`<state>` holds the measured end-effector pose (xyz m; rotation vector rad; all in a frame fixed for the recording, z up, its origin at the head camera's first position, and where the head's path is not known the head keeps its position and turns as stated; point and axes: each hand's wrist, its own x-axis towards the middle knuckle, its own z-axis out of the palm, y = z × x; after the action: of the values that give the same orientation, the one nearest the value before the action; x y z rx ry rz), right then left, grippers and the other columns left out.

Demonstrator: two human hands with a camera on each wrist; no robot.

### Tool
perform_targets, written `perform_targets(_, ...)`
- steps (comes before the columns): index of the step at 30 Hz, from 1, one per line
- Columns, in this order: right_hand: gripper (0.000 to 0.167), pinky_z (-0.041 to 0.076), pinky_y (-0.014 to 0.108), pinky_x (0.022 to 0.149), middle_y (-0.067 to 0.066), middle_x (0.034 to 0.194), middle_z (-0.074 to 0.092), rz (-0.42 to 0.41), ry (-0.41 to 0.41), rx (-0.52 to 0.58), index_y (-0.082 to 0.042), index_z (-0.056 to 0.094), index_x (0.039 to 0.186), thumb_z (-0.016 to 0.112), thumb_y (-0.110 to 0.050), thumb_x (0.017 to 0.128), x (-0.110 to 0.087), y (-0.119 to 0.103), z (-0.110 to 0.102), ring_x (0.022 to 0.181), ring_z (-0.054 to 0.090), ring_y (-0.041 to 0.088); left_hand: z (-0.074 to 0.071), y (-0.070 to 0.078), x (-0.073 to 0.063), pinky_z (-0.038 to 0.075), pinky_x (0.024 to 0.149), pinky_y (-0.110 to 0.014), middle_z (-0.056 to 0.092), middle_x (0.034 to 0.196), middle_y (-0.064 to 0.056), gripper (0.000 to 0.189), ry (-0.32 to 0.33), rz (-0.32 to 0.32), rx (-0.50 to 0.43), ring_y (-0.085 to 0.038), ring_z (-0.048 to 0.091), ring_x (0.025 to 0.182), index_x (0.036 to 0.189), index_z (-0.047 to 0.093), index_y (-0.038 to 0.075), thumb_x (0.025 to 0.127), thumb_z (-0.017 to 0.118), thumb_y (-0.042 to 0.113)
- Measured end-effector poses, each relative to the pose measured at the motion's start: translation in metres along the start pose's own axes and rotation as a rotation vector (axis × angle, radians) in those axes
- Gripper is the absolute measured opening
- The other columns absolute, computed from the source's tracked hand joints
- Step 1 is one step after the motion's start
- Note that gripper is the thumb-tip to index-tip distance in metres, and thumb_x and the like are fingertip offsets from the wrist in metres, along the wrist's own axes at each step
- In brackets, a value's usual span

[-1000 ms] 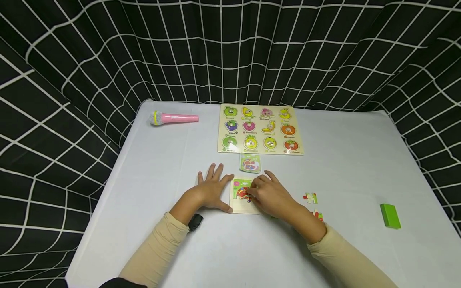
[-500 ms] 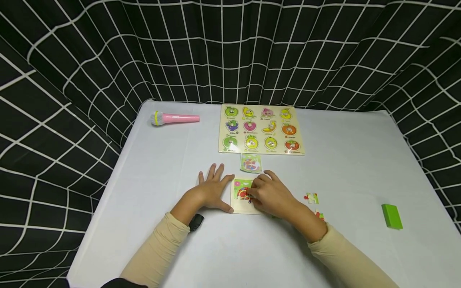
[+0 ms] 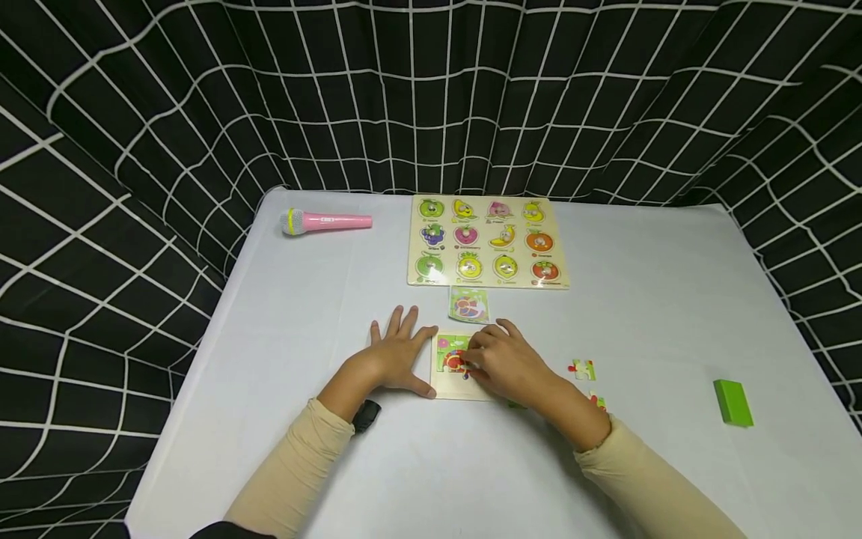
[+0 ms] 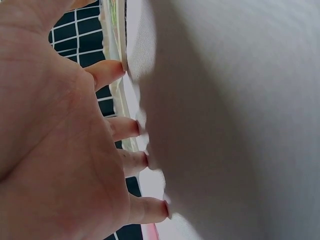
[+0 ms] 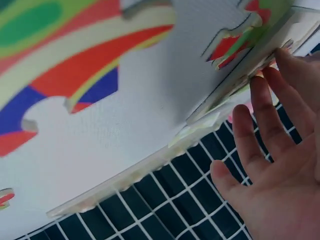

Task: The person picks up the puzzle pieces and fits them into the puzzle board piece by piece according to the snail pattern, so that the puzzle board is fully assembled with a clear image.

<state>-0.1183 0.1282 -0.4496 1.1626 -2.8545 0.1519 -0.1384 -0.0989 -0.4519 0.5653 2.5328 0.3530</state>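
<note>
1. A tray (image 3: 447,389) is set on the white-covered counter (image 3: 377,479), between the two hands.
2. The left hand (image 3: 396,363) is spread and loose, with its fingers extended; the tray's left edge is touched by its thumb and index finger, and the counter is touched by its other fingertips.
3. A piece (image 3: 466,376) is pinched by the thumb and fingers of the right hand (image 3: 503,364) over the tray; most of it is hidden.
4. Fitted pieces (image 3: 450,352), printed in green and red, are seen in the tray's upper part; bare wood is shown below them.
5. Right of the tray, a loose piece (image 3: 583,370) is laid on the counter, and a second one (image 3: 597,402) is partly covered by the right forearm.
6. A green bit (image 3: 517,405) is mostly hidden under the right wrist.
7. A printed card (image 3: 469,305) is placed just beyond the tray, near a fruit board (image 3: 449,262).
8. A pink microphone (image 3: 337,222) is laid at the far left, and a green block (image 3: 734,403) is placed well apart at the right.
9. The counter is backed by a black, white-gridded curtain (image 3: 471,97).
</note>
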Motion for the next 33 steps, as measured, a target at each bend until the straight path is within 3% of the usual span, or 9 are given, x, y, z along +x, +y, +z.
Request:
perform_targets(5,0.021,0.035,0.058,0.104,-0.003,0.104,0.070,0.019,-0.047,0.155,-0.018,0.076,0.104,0.077,-0.021,0.083,-0.011,0.005,-0.006,0.108,0.060,0.023,0.005,0.002,0.001,0.004,0.108,-0.073,-0.003,0.163,-0.017,0.110,-0.004,0.008,-0.010,-0.041,-0.010,0.147,0.154,0.027,0.024,0.065,0.082,0.059)
perform_targets(9,0.024,0.035,0.053,0.104,-0.001,0.108,0.071,0.070,-0.020,0.267,-0.015,0.075,0.107,0.076,-0.020,0.084,-0.028,0.020,-0.014,0.110,0.060,0.022,0.007,0.003,0.001,0.005,0.108,-0.073,-0.003,0.162,-0.018,0.110,0.004,0.014,-0.020,-0.042,-0.010,0.147,0.153,0.028,0.023,0.065,0.083,0.058)
perform_targets(14,0.028,0.035,0.053,0.102,0.004,0.108,0.071,0.193,0.046,0.232,-0.010,0.074,0.108,0.079,-0.015,0.080,-0.061,0.050,-0.021,0.108,0.061,0.028,0.007,0.001,0.000,0.003,0.109,-0.073,-0.004,0.163,-0.017,0.111,0.005,0.003,-0.016,-0.041,-0.012,0.147,0.154,0.027,0.024,0.065,0.083,0.059)
perform_targets(20,0.029,0.034,0.056,0.101,0.010,0.108,0.071,0.339,0.044,0.177,-0.008,0.074,0.105,0.080,-0.010,0.077,-0.104,0.078,-0.026,0.109,0.059,0.034,0.004,-0.001,-0.001,0.002,0.108,-0.073,-0.004,0.162,-0.018,0.110,0.011,0.007,-0.023,-0.041,-0.013,0.147,0.154,0.027,0.023,0.065,0.083,0.057)
perform_targets(27,0.025,0.037,0.058,0.097,0.009,0.104,0.072,0.355,0.032,0.149,-0.009,0.076,0.100,0.080,-0.006,0.075,-0.131,0.091,-0.023,0.107,0.060,0.036,0.002,0.000,0.001,0.002,0.107,-0.074,-0.005,0.162,-0.018,0.111,0.012,0.017,-0.025,-0.042,-0.014,0.147,0.154,0.027,0.023,0.065,0.083,0.058)
perform_targets(33,0.026,0.041,0.056,0.095,0.009,0.102,0.072,0.326,0.065,0.145,-0.008,0.076,0.097,0.081,-0.002,0.072,-0.131,0.094,-0.014,0.103,0.062,0.035,0.001,-0.003,0.000,0.002,0.107,-0.074,-0.004,0.162,-0.019,0.110,0.008,0.026,-0.030,-0.042,-0.014,0.147,0.154,0.027,0.022,0.066,0.082,0.057)
